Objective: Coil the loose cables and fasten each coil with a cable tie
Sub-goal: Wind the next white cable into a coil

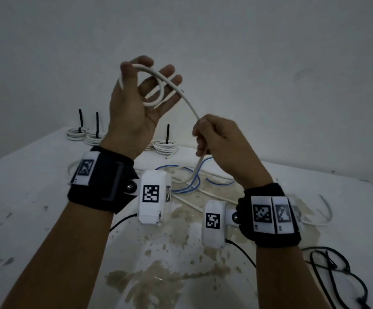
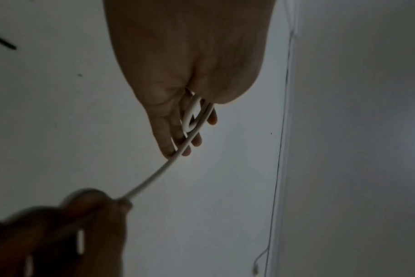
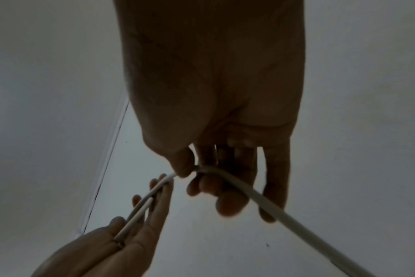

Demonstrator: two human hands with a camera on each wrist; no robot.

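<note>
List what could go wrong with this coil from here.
1. The left hand pins the white cable loops with the thumb alone, fingers straight, so they may spring open.
2. The right hand draws slack up through the blue cable on the table, which may snag.

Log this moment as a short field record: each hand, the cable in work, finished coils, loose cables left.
left hand: raised, thumb pinning loops of the white cable against straight fingers
right hand: curled round the same cable lower down
cable run: from the right hand down to the table
finished coils: at least three white ones at the far edge, black ties upright
loose cables: blue cable and other white ones on the table
</note>
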